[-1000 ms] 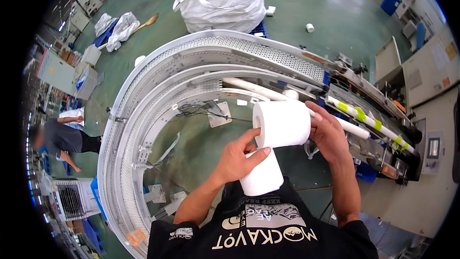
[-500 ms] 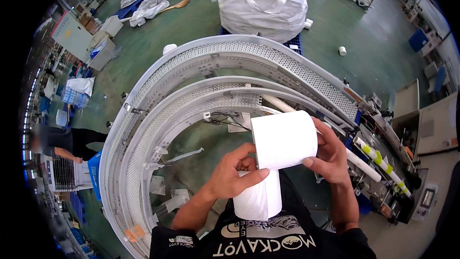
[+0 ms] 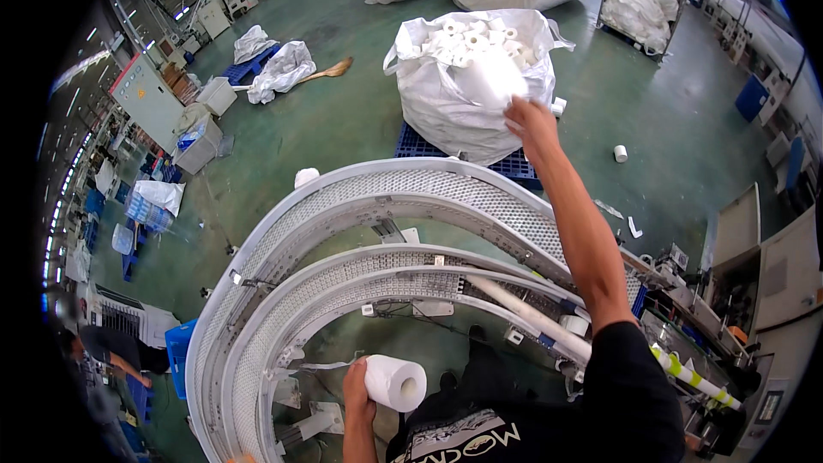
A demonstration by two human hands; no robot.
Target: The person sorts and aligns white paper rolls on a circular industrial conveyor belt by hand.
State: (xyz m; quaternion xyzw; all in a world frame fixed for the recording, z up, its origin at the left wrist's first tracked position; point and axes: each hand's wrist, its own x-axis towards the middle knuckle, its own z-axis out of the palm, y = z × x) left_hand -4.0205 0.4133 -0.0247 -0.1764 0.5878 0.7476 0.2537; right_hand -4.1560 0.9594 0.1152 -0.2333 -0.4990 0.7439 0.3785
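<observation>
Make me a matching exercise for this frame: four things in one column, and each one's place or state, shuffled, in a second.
1. left hand
2. right hand
3. big white sack
4. small roll on the floor

A. lies alone on the green floor
B. stretched out toward a blurred roll
C. sits on a blue pallet, full of rolls
D. holds a paper roll low by the body

Pairs: 1-D, 2-B, 3-C, 4-A

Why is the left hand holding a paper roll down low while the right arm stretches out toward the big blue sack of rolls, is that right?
Not quite: the sack is white, not blue; only the pallet under it is blue, as the head view shows. The left hand does hold a roll low, and the right hand stretches toward the sack.
</observation>
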